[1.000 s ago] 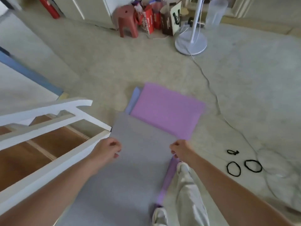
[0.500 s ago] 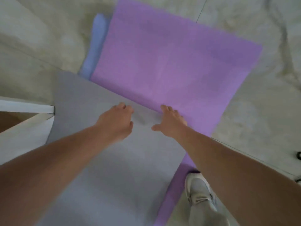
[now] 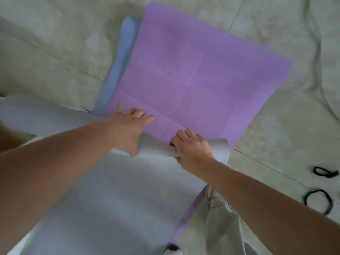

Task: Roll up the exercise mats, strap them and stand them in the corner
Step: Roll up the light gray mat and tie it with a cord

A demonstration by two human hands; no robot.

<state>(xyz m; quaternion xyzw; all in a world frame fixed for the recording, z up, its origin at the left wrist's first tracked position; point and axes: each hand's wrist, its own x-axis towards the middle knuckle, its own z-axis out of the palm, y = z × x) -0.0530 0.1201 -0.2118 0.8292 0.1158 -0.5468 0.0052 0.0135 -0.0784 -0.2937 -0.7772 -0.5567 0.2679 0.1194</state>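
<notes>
A: Grey mat (image 3: 110, 190) on the floor (image 3: 55, 52), over the purple mat (image 3: 202, 80); far edge curled. Feel?
B: Probably light, floppy foam (likely springs open). Right hand (image 3: 193, 151) clutches the roll; left hand (image 3: 127, 129) presses flat-fingered. Hold near both ends.

The purple mat (image 3: 202, 70) hides most of the blue mat (image 3: 121, 57); the grey mat (image 3: 110, 199) runs off-frame below.
</notes>
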